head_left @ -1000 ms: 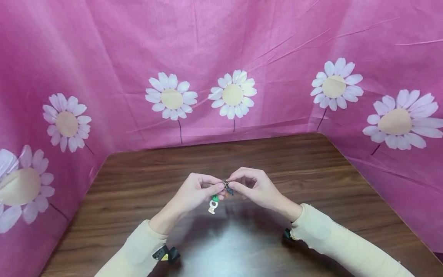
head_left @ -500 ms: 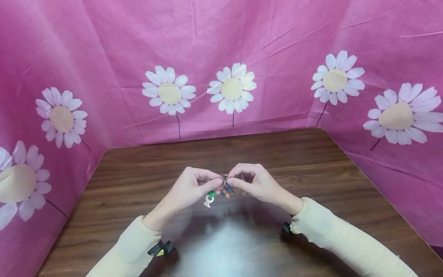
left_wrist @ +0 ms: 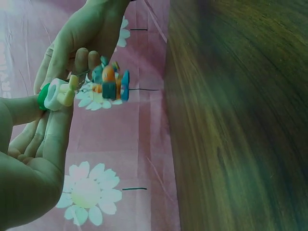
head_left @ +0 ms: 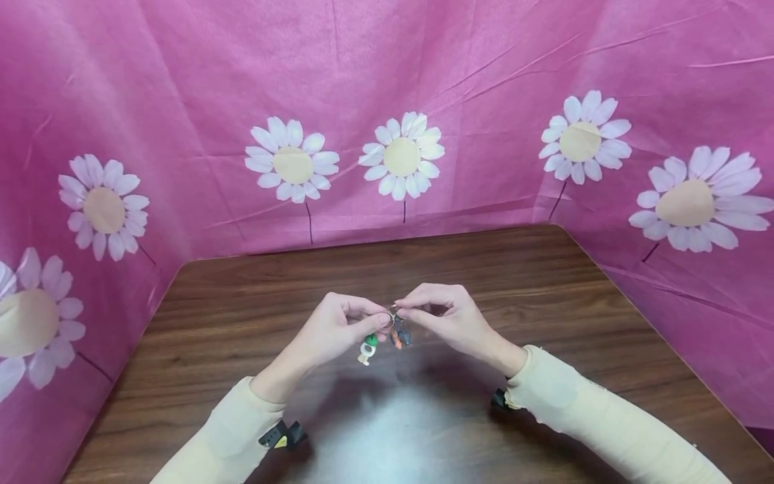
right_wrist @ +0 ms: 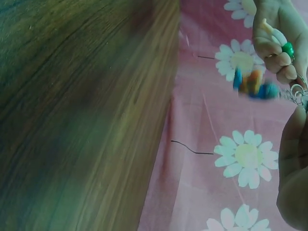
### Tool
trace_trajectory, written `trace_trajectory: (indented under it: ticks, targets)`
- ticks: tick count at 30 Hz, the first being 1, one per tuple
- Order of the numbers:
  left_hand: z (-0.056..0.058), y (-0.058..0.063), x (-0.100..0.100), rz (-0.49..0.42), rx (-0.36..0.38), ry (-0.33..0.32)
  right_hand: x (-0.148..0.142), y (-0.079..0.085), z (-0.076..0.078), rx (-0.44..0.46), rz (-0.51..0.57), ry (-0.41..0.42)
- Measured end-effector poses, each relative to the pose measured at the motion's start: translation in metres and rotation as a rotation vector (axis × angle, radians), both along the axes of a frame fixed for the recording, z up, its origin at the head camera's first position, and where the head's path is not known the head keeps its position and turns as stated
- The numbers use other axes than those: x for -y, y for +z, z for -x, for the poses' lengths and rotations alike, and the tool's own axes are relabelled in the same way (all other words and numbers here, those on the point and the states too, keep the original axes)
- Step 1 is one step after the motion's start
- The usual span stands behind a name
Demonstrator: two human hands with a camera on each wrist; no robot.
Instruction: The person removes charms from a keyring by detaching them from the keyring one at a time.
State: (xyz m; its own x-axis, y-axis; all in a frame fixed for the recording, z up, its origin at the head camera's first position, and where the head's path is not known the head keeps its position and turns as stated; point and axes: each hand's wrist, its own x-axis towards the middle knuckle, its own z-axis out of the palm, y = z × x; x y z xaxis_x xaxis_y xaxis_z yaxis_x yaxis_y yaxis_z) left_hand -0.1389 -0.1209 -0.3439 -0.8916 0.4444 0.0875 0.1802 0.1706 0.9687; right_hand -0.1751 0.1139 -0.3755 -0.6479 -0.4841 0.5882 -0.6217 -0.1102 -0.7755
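Observation:
Both hands meet above the table around a metal key ring (head_left: 392, 316). My left hand (head_left: 331, 329) pinches the ring between thumb and index finger. On its other side, my right hand (head_left: 452, 318) pinches the metal fitting at the ring with thumb and fingertips. A figurine charm (head_left: 367, 350) in green, white and cream dangles below the left fingers. Beside it hangs a second charm, an orange and blue figurine (left_wrist: 110, 84) on a short chain (right_wrist: 288, 95). Fingertips hide part of the metal.
Under the hands is a dark wood-grain table (head_left: 242, 282). A pink curtain (head_left: 484, 81) with white daisies closes in the back and both sides. Black straps (head_left: 284, 435) sit at the wrists, below cream sleeves.
The orange and blue charm has come into fuller view, hanging lower between the hands. More of the ring shows between the fingertips. Both hands keep their pinch.

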Motion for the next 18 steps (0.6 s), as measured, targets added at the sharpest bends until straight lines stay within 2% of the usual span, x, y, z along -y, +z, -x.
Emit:
trace_trajectory:
  ticks: [4,12,18]
  targets:
    - [0.0015,-0.0031,0.0003,0.019,0.007,0.004,-0.0007,-0.0017,0.0022,-0.004,-0.041,0.028]
    - [0.0045,-0.0052,0.0015,0.012,-0.024,0.027,0.0020,-0.0062,-0.0007,0.084,-0.144,-0.047]
    - [0.0047,-0.0040,0.0027,-0.003,-0.014,0.040,0.0043,-0.0063,-0.0008,0.103,-0.139,-0.065]
